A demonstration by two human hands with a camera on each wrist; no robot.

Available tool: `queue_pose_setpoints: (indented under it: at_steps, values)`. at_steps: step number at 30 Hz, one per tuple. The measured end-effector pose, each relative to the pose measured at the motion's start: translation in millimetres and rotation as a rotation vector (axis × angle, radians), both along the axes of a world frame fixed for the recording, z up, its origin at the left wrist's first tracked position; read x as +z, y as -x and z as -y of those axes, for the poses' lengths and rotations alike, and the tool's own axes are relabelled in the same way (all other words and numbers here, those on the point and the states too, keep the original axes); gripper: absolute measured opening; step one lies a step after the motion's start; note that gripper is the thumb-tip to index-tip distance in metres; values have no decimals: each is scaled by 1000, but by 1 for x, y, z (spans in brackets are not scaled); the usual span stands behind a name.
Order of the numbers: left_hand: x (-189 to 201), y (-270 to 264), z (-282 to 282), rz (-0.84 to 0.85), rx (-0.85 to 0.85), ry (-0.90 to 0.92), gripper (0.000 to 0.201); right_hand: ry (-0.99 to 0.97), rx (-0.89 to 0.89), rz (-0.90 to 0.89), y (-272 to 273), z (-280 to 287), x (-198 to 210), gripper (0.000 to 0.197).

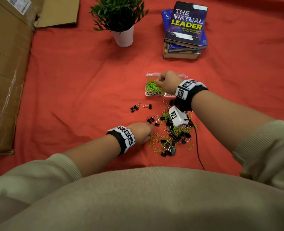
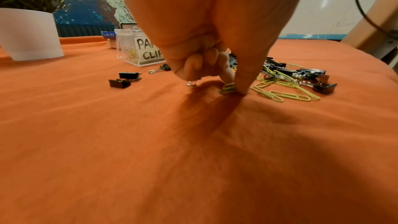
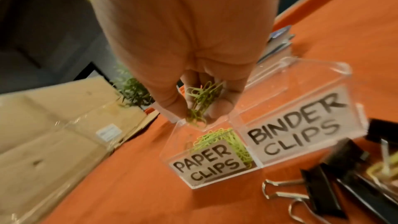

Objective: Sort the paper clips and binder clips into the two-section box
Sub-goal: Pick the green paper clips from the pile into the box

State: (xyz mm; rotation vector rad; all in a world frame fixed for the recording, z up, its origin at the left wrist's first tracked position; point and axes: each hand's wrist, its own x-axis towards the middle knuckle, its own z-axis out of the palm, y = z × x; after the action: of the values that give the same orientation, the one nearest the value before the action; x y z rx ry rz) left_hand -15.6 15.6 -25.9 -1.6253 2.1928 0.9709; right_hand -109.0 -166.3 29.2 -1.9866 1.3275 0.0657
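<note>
Right hand: your right hand (image 3: 193, 81) hangs directly over the PAPER CLIPS section (image 3: 210, 166) of the clear two-section box (image 1: 164, 95), fingers curled round a bunch of green paper clips (image 3: 201, 100), so that when let go they should fall straight in
Left hand: your left hand (image 1: 142, 131) is down on the orange cloth (image 2: 193, 159); thumb and forefinger pinch one green paper clip (image 2: 228, 88) at the near edge of the pile, the other fingers folded out of the way
Why two hands: judging by the poses, one gathers while the other delivers, which saves trips
Paper clips section: just below your right fingertips, already partly filled with green clips (image 1: 152, 85)
BINDER CLIPS section: (image 3: 301, 125) just to the right of your right hand, and nothing shows through its clear walls in the wrist view
Mixed pile: (image 1: 173, 135) beyond your left fingertips and beneath your right wrist, green paper clips tangled with black binder clips
Stray binder clips: (image 1: 135, 107) a few lie apart, ahead of your left hand, on the way to the box
Progress: judged early; most clips are on the cloth and the binder clips look untouched
Risk: linked clips may drag a binder clip along, so check each pinch before lifting
</note>
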Motion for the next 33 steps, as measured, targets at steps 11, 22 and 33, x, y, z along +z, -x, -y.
queue_pose_setpoints:
  at_steps: [11,22,33]
  values:
    - [2,10,0,160,-56,-28,35,137,110,-13,-5,-5,-5,36]
    - [6,11,4,73,-27,-8,30,-40,546,-181,64,-99,-35,14]
    - [43,-11,127,-184,466,292,6,140,700,-271,87,-120,-54,21]
